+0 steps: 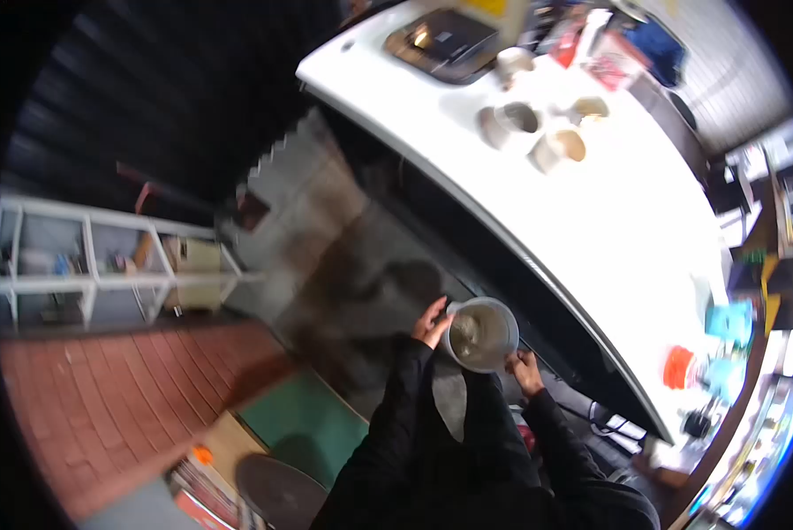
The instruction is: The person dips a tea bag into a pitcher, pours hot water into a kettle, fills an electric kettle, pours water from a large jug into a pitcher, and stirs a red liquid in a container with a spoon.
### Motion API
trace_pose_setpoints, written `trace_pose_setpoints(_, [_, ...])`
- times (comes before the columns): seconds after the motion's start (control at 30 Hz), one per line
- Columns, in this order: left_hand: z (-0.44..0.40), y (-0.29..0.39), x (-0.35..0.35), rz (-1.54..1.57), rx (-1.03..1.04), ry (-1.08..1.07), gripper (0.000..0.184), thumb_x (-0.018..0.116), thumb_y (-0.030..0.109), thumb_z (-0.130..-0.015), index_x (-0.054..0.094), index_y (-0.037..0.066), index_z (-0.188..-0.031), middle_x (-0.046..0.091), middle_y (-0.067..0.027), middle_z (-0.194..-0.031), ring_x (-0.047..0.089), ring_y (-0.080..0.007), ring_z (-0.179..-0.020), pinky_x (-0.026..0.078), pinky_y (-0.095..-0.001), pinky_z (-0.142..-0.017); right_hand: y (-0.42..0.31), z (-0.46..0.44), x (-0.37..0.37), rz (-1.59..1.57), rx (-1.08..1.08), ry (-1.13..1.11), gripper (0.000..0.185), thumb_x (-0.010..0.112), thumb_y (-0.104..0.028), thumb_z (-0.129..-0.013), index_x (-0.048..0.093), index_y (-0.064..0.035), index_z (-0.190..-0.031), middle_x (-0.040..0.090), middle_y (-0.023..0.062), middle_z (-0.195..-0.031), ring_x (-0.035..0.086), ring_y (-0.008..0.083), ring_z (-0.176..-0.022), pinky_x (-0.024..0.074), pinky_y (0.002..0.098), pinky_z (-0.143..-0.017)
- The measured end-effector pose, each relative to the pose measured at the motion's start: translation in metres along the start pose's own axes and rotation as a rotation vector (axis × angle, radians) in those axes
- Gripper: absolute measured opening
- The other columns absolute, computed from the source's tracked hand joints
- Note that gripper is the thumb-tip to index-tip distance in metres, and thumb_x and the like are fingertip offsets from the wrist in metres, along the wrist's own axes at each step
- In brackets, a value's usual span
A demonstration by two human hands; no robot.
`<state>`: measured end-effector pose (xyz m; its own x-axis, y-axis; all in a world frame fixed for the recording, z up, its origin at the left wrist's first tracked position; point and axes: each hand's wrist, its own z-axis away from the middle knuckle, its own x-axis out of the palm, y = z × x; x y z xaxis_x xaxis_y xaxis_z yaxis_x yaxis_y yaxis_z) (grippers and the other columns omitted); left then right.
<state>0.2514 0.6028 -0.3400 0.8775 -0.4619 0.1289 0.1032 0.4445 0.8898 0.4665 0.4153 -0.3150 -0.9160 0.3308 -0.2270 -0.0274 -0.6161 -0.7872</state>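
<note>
A round, light-grey, bucket-like container [482, 335] is held in front of my legs, its mouth facing up toward me. Inside it sits something pale and murky that I cannot make out. My left hand [431, 323] grips its left side near the rim, by a small dark part that may be a handle. On the lower right side, my right hand [526, 373] is closed at the container's edge; its fingers are partly hidden. The container is apart from the white table [502, 212] beside it.
Several cups, among them a cream cup [559, 150], stand on the table near a dark square device [441, 44]. An orange-capped bottle [679, 367] is at the right end. Left are white shelving [87, 281], red brick-like flooring [105, 397] and a round stool top [282, 490].
</note>
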Motion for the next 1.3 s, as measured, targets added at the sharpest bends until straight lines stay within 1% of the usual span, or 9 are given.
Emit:
trace_pose_setpoints(0.2, [0.033, 0.041, 0.049, -0.112, 0.471, -0.460, 0.044, 0.051, 0.026, -0.095, 0.054, 0.001, -0.131, 0.056, -0.0122, -0.136, 0.054, -0.0204, -0.124, 0.038, -0.0309, -0.105, -0.055, 0.121, -0.024, 0.074, -0.067, 0.136, 0.034, 0.058, -0.025, -0.084, 0.058, 0.0078, -0.075, 0.050, 0.0146, -0.056, 0.051, 0.0175, -0.056, 0.0415, 0.0386, -0.053])
trace_pose_setpoints(0.43, [0.115, 0.089, 0.194, 0.498, -0.228, -0.927, 0.050, 0.049, 0.030, -0.088, 0.057, -0.006, -0.121, 0.063, -0.0174, -0.120, 0.061, -0.0281, -0.110, 0.047, -0.0390, -0.097, -0.045, 0.274, -0.060, 0.004, -0.058, 0.426, 0.044, 0.073, -0.040, -0.082, 0.065, 0.0033, -0.079, 0.060, 0.0069, -0.059, 0.058, 0.0132, -0.058, 0.0464, 0.0321, -0.057])
trace_pose_setpoints(0.63, [0.173, 0.045, 0.330, 0.679, -0.677, -1.348, 0.052, 0.043, 0.033, -0.086, 0.057, -0.008, -0.115, 0.067, -0.0205, -0.106, 0.065, -0.0299, -0.095, 0.053, -0.0466, -0.087, 0.001, 0.392, -0.052, -0.210, -0.195, 0.773, 0.036, 0.084, -0.021, -0.074, 0.067, 0.0025, -0.095, 0.069, 0.0092, -0.084, 0.061, 0.0094, -0.079, 0.0500, 0.0316, -0.074])
trace_pose_setpoints(0.77, [0.195, -0.010, 0.410, -0.019, -0.377, -1.639, 0.053, 0.039, 0.033, -0.087, 0.056, -0.007, -0.118, 0.066, -0.0200, -0.109, 0.064, -0.0291, -0.099, 0.052, -0.0452, -0.089, 0.008, 0.458, -0.015, -0.299, -0.010, 1.323, 0.031, 0.082, -0.026, -0.076, 0.069, -0.0015, -0.090, 0.064, 0.0062, -0.070, 0.053, 0.0090, -0.062, 0.0398, 0.0285, -0.055])
trace_pose_setpoints(0.97, [0.392, 0.037, 0.461, -0.441, -0.541, -2.111, 0.053, 0.037, 0.037, -0.093, 0.055, -0.003, -0.122, 0.063, -0.0167, -0.116, 0.061, -0.0258, -0.106, 0.049, -0.0375, -0.092, 0.008, 0.503, 0.056, -0.213, 0.110, 2.185, 0.035, 0.085, -0.032, -0.072, 0.068, -0.0018, -0.079, 0.057, 0.0077, -0.072, 0.056, 0.0193, -0.071, 0.0452, 0.0336, -0.065])
trace_pose_setpoints(1.0, [0.422, 0.042, 0.460, -0.504, -0.587, -2.169, 0.053, 0.036, 0.038, -0.094, 0.055, -0.002, -0.123, 0.062, -0.0162, -0.117, 0.060, -0.0253, -0.107, 0.049, -0.0362, -0.092, 0.013, 0.489, 0.073, -0.460, -0.127, 2.282, 0.033, 0.085, -0.026, -0.072, 0.067, 0.0000, -0.082, 0.061, 0.0063, -0.081, 0.057, 0.0175, -0.075, 0.0461, 0.0323, -0.066])
trace_pose_setpoints(1.1, [0.508, 0.033, 0.448, -0.870, -0.811, -1.948, 0.057, 0.038, 0.042, -0.093, 0.055, -0.002, -0.124, 0.062, -0.0173, -0.119, 0.059, -0.0271, -0.109, 0.047, -0.0379, -0.096, 0.021, 0.481, 0.114, -0.687, 0.022, 2.588, 0.031, 0.083, -0.022, -0.075, 0.068, 0.0013, -0.089, 0.062, 0.0072, -0.082, 0.059, 0.0153, -0.078, 0.0465, 0.0303, -0.066])
trace_pose_setpoints(1.13, [0.521, 0.003, 0.452, -0.828, -1.115, -2.225, 0.061, 0.037, 0.044, -0.092, 0.056, -0.003, -0.125, 0.061, -0.0190, -0.123, 0.059, -0.0303, -0.112, 0.045, -0.0414, -0.099, 0.024, 0.481, 0.121, -0.407, 0.296, 2.784, 0.033, 0.083, -0.023, -0.077, 0.067, 0.0022, -0.092, 0.063, 0.0068, -0.076, 0.061, 0.0127, -0.076, 0.0466, 0.0294, -0.064])
trace_pose_setpoints(1.3, [0.602, -0.034, 0.402, -1.069, -1.438, -2.360, 0.064, 0.035, 0.048, -0.093, 0.055, -0.003, -0.127, 0.059, -0.0198, -0.129, 0.055, -0.0322, -0.118, 0.041, -0.0434, -0.104, -0.045, 0.529, 0.134, -0.466, 0.683, 2.965, 0.039, 0.083, -0.030, -0.077, 0.066, 0.0040, -0.086, 0.063, 0.0071, -0.068, 0.059, 0.0110, -0.064, 0.0444, 0.0297, -0.056])
